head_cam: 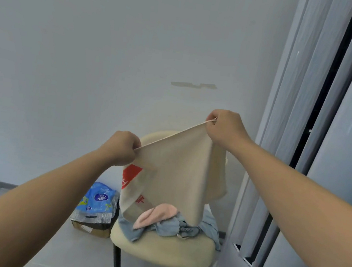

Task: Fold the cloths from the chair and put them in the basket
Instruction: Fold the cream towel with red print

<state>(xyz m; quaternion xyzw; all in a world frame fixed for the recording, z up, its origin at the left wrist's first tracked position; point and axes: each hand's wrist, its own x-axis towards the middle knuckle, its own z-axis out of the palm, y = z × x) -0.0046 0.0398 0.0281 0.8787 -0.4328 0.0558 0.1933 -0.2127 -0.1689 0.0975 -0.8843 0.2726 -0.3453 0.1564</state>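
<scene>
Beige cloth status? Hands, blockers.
Left hand, right hand pinch top corners. Beige cloth hangs spread above chair. Pink cloth, denim cloth on seat. Basket unseen.

A cream padded chair (pixel 161 252) is seen standing on the grey floor (pixel 55 240). On its seat a pink cloth (pixel 155 215) is heaped over crumpled pale-blue cloths (pixel 171 229). Just left of the chair, a cardboard box (pixel 90 229) is set on the floor, topped by a blue packet (pixel 99 201).

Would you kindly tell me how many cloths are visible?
3. A beige cloth hangs pinched between the left hand and right hand; a pink cloth lies on the chair seat; a crumpled light-blue cloth lies under it. More may hide behind the beige one.
</scene>
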